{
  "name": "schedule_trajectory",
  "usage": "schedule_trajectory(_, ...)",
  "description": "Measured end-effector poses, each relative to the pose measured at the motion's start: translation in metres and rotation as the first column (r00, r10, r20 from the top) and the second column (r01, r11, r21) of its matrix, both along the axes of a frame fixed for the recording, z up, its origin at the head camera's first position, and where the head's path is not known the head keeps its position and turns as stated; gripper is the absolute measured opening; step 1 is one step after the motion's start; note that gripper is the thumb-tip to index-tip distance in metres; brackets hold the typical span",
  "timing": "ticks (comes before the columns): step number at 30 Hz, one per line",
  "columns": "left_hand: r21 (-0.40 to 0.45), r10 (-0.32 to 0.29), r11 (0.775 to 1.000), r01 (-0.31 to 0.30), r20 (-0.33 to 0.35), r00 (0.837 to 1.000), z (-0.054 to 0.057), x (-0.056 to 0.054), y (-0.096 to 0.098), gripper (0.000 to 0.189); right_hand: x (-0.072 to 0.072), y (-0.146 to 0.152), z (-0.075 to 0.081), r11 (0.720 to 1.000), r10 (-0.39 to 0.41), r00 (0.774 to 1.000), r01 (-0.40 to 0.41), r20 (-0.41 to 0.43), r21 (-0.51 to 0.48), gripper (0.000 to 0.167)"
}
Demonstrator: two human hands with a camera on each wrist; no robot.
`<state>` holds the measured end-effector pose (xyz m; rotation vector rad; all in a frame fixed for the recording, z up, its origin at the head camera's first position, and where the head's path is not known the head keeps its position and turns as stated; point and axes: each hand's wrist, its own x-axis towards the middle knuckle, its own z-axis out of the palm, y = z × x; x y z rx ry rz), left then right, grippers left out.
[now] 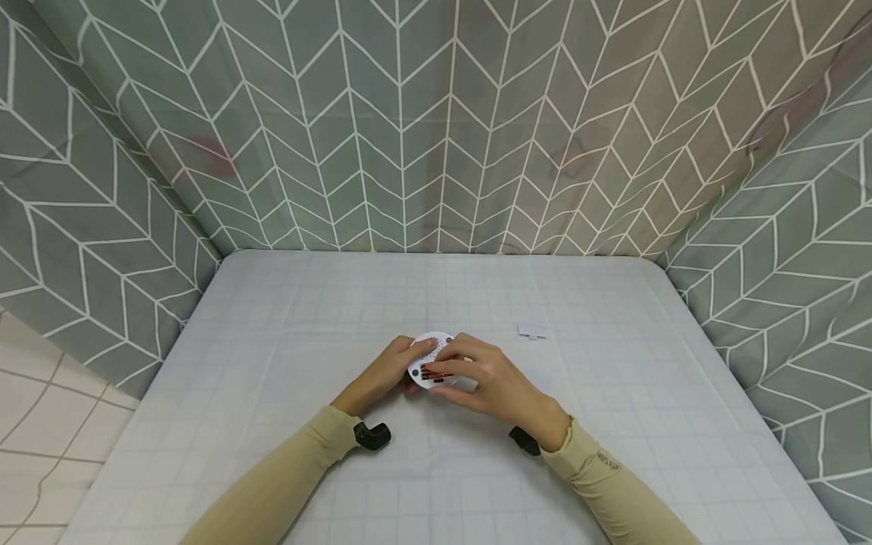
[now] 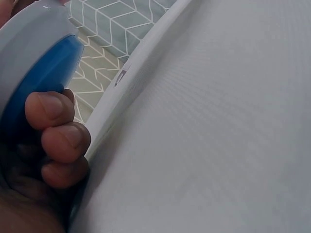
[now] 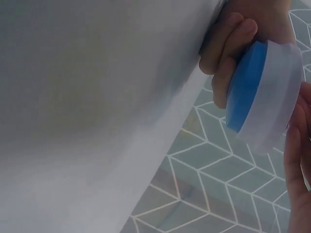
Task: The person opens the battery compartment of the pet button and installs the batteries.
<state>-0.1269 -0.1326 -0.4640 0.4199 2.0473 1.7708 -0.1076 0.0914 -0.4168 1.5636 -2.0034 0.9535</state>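
One grip, your left hand (image 1: 387,369), holds the round white-and-blue device (image 3: 266,97); whether your right hand (image 1: 489,375) pinches or merely touches its batteries (image 1: 427,373) cannot be told.

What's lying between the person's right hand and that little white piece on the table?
Only bare white cloth separates the right hand from the white piece, in the head view.

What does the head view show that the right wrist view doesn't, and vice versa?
Head only: what look like red-and-dark batteries at the round device, a small white piece lying on the table, tan sleeves and tiled floor.

Right wrist only: the device's blue part, with fingers of the left hand against it.

Both: the round device, left hand, right hand, white-covered table and patterned curtain.
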Motion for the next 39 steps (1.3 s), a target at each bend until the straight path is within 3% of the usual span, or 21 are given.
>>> schedule_trajectory(7, 0.000, 0.001, 1.000, -0.001, 0.023, 1.000, 0.002, 0.000, 0.001, 0.054, -0.007, 0.005, 0.000, 0.994, -0.046, 0.999, 0.048, 0.024, -0.100, 0.026)
schedule_trajectory(14, -0.004, -0.002, 1.000, 0.002, 0.031, 1.000, 0.002, 0.000, 0.001, 0.053, -0.014, 0.015, 0.000, 0.982, -0.138, 0.986, 0.149, 0.099, -0.116, 0.019)
schedule_trajectory(25, -0.020, 0.037, 0.999, -0.035, 0.061, 0.997, 0.003, 0.001, 0.002, 0.050, -0.028, 0.035, -0.008, 0.925, -0.376, 0.915, 0.381, 0.149, -0.005, 0.018)
schedule_trajectory(34, -0.030, 0.044, 0.999, -0.042, 0.054, 0.998, 0.005, 0.002, 0.003, 0.049, -0.038, 0.047, -0.015, 0.895, -0.442, 0.885, 0.446, 0.145, 0.006, 0.018)
schedule_trajectory(39, -0.035, 0.045, 0.998, -0.043, 0.052, 0.998, 0.004, 0.002, 0.002, 0.049, -0.042, 0.053, -0.015, 0.863, -0.505, 0.843, 0.495, 0.185, 0.097, 0.019)
